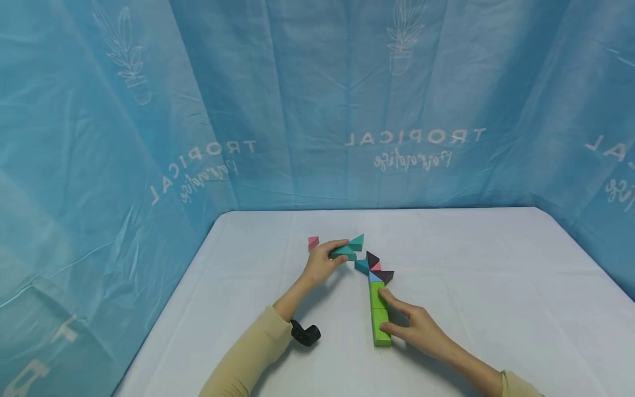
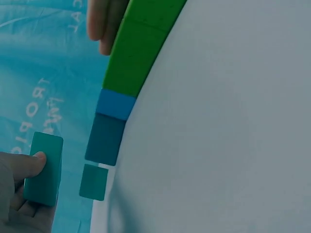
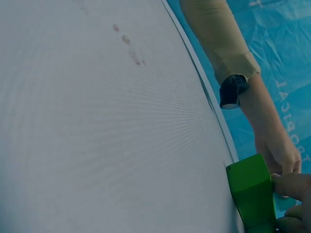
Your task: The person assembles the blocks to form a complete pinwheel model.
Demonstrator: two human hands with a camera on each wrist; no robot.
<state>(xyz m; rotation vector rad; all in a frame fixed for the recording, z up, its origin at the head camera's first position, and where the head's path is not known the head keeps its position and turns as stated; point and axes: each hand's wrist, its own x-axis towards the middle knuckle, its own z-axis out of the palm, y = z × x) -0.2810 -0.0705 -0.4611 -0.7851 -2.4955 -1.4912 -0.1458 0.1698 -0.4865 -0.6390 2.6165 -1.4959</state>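
Note:
My left hand (image 1: 319, 267) pinches a teal triangular block (image 1: 344, 253) between thumb and fingers; in the left wrist view the thumb lies across this teal block (image 2: 46, 167). Just beyond it, another teal triangular block (image 1: 357, 243) is on the table. Two green blocks (image 1: 378, 295) stand end to end in a row, and the fingertips of my right hand (image 1: 421, 328) touch their right side. At the row's far end come a blue triangular block (image 1: 375, 277), a dark triangular block (image 1: 383, 275), a second dark triangle (image 1: 372, 259), a pink piece (image 1: 376, 266) and a blue-teal block (image 1: 362, 266).
A pink block (image 1: 313, 241) lies beyond my left hand. The white-covered table (image 1: 496, 298) is enclosed at the back and sides by a blue printed curtain (image 1: 317, 110). A black wrist device (image 1: 305, 333) sits on the left wrist, near the tabletop.

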